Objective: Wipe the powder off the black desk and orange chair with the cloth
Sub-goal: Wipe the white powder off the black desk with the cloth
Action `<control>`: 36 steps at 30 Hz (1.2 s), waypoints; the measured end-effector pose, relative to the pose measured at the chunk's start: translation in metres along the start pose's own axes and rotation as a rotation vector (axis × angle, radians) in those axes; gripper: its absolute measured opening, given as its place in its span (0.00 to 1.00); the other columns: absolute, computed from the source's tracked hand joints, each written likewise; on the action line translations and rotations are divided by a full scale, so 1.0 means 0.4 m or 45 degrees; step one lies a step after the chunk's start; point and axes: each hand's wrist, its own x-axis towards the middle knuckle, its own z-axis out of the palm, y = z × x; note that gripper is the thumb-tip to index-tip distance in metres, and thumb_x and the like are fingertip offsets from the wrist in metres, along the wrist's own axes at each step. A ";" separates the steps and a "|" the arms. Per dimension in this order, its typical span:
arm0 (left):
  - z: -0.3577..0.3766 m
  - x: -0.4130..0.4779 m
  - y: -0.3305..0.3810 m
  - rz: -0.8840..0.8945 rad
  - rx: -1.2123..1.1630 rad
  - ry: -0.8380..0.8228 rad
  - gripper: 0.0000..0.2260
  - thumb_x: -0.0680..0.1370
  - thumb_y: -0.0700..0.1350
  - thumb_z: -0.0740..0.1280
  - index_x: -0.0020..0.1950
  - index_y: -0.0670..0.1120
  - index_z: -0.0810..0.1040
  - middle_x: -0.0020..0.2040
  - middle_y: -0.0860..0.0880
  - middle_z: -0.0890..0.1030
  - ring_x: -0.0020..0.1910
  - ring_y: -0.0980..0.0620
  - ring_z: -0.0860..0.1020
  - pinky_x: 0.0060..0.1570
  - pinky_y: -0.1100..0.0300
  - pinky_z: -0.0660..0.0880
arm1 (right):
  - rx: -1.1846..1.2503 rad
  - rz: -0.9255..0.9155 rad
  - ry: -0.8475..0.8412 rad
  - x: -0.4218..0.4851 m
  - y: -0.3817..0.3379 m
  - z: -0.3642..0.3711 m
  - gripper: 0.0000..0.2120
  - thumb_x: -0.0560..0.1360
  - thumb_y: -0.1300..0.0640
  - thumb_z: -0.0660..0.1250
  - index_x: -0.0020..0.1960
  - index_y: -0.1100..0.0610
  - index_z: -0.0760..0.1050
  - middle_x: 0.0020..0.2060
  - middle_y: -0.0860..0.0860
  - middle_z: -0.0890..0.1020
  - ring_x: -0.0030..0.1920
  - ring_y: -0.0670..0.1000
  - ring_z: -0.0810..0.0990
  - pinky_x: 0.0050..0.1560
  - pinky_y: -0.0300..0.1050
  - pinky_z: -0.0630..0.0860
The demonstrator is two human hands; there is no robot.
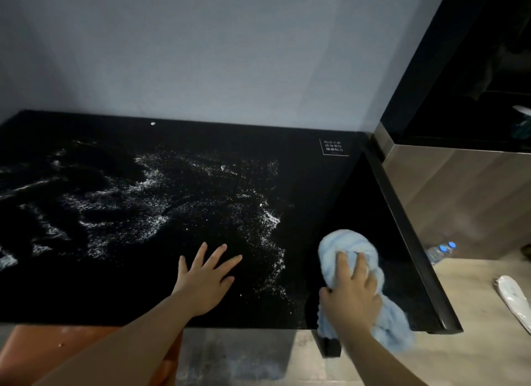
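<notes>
On the near right part of the black tabletop [330,184], the right hand [352,296] presses down on a bunched light-blue cloth [344,243]. Its grip is closed round the fabric, with the fingers curled over the top of the bundle and the thumb tucked against its left side. One end of the cloth trails back over the front edge of the tabletop, beside the wrist.

The left hand [205,279] lies flat on the tabletop to the left of the cloth, well apart from it. Its grip is fully open, with the fingers spread and straight, and it holds nothing.

White powder [149,213] is strewn in streaks and speckles from the left edge across the middle of the tabletop, and its right fringe ends just left of the cloth. The left hand's fingertips rest among the thinner speckles. A small printed label [333,146] sits near the far right corner.

The orange chair [57,348] shows below the front edge at lower left, partly behind the left forearm, with a white speck on its seat.

Two clear plastic bottles [438,252] with blue caps stand on the floor [474,342] to the right, partly hidden by the tabletop's edge, so I cannot tell how full they are. A pale slipper [514,298] lies on the floor nearby. A wood-faced cabinet [459,199] stands behind the bottles.
</notes>
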 end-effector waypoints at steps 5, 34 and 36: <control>-0.010 0.024 -0.043 0.109 0.008 0.011 0.22 0.81 0.59 0.45 0.74 0.66 0.41 0.77 0.59 0.40 0.75 0.48 0.35 0.71 0.40 0.40 | 0.219 -0.272 -0.092 -0.065 -0.160 0.024 0.37 0.69 0.53 0.66 0.74 0.42 0.55 0.76 0.50 0.50 0.70 0.58 0.58 0.63 0.51 0.67; -0.069 0.050 -0.104 0.316 -0.208 -0.051 0.23 0.82 0.51 0.52 0.77 0.54 0.51 0.77 0.57 0.47 0.76 0.55 0.40 0.72 0.48 0.38 | 0.217 0.086 0.131 -0.064 -0.132 0.009 0.36 0.61 0.55 0.74 0.68 0.57 0.70 0.68 0.64 0.68 0.61 0.68 0.70 0.55 0.58 0.70; -0.060 0.049 -0.104 0.310 -0.190 -0.027 0.23 0.82 0.51 0.51 0.77 0.55 0.50 0.77 0.58 0.47 0.76 0.55 0.39 0.72 0.48 0.37 | 0.200 -0.080 0.114 -0.092 -0.207 0.022 0.38 0.58 0.54 0.76 0.67 0.57 0.71 0.65 0.66 0.71 0.58 0.69 0.73 0.54 0.59 0.73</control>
